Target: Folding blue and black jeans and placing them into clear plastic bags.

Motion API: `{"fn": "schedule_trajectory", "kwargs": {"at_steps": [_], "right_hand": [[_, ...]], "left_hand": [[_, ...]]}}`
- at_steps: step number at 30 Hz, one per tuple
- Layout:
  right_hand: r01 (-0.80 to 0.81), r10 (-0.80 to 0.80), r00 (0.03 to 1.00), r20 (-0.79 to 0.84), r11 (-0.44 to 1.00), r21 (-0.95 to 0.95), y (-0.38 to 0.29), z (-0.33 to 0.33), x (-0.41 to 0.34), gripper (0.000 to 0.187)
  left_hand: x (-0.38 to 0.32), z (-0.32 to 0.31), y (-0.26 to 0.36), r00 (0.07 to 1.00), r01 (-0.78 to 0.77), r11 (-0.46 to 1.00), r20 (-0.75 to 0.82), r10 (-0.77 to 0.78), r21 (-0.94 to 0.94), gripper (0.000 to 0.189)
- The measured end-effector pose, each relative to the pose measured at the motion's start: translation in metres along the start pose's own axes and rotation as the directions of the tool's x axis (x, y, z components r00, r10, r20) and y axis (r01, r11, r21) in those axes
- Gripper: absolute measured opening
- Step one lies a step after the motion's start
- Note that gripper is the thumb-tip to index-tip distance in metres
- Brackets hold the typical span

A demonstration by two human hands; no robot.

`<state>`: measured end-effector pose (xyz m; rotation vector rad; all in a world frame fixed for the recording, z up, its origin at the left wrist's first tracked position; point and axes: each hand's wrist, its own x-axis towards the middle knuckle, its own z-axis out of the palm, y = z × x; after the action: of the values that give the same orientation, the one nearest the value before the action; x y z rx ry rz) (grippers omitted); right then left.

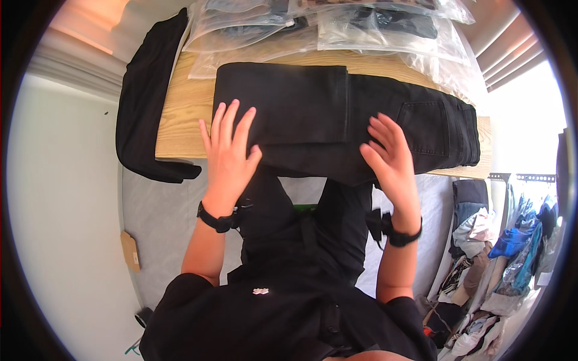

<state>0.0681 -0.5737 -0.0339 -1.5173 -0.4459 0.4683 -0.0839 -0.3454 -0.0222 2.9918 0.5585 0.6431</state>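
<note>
A pair of black trousers (298, 104) lies across the wooden table, the legs folded back over themselves at the left and the waistband at the right. A stitched back pocket (424, 127) faces up near the waistband. My left hand (231, 151) rests with spread fingers at the folded left end, gripping nothing. Over the middle of the trousers, just left of the pocket, is my right hand (389, 158), its fingers slightly bent and holding nothing; whether it touches the cloth I cannot tell. Both wrists wear black straps.
Clear zip bags (253, 38) with folded clothes lie along the table's far side. Another black garment (146, 99) hangs over the left edge of the wooden table (180, 113). Shelves with heaped clothes (474, 230) stand at the lower right. A wall (67, 189) is on the left.
</note>
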Motion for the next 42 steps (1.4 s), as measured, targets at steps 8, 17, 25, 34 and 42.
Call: {"fn": "schedule_trajectory", "kwargs": {"at_steps": [8,17,25,34,42], "right_hand": [[-0.256,0.246,0.966,0.075,0.951,0.175,-0.008,0.053,0.046,0.084],[-0.277,0.253,0.959,0.126,0.932,0.236,0.014,0.097,0.066,0.08],[0.072,-0.071,0.991,-0.113,0.997,0.004,-0.011,0.105,0.041,0.074],[0.131,-0.23,0.973,-0.023,0.631,-0.765,0.0,0.103,0.03,0.046],[0.208,-0.339,0.476,-0.811,0.94,-0.271,0.018,0.008,-0.036,0.065]], "left_hand": [[-0.012,-0.001,-0.047,0.996,-0.083,0.972,-0.055,0.072,-0.222,0.059],[-0.011,0.022,-0.082,0.97,0.058,0.912,-0.191,-0.147,-0.406,0.058],[-0.011,0.026,-0.107,0.965,-0.111,0.955,-0.259,0.037,-0.276,0.063],[0.012,-0.006,-0.131,0.966,0.186,0.675,0.26,0.01,-0.714,0.041],[0.013,0.004,-0.14,0.941,0.335,0.156,0.323,-0.096,-0.929,0.057]]}}
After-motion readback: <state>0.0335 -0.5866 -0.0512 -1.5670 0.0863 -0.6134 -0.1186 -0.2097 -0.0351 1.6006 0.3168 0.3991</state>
